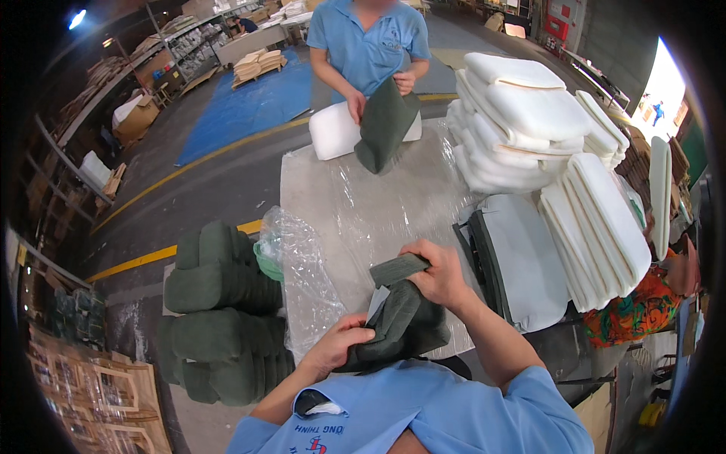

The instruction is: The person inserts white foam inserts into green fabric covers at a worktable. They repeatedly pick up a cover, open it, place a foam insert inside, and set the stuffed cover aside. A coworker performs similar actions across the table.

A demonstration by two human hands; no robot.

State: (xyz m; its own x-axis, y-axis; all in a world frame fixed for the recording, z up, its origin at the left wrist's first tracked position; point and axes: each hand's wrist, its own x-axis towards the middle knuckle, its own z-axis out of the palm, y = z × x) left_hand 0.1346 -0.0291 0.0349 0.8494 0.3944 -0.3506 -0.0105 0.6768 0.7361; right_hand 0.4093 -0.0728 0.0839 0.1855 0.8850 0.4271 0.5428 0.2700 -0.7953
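A dark green fabric cushion cover (404,325) is bunched up close against my body at the near edge of the table. My left hand (338,346) pinches its edge on the left, where a pale grey strip shows along the fabric. On the right, my right hand (439,274) is closed round a raised fold of the same cover. Whatever fills the lower part of the cover is hidden. Across the table, a co-worker's hands (355,104) hold another dark green cover (386,125) over a white foam pad (333,132).
Plastic film covers much of the table (378,212). White foam pads (522,113) are piled at the far right, with more foam slabs (594,227) nearer. Flat grey covers (522,265) lie beside my right arm. Stacks of dark green cushions (219,295) stand left of the table.
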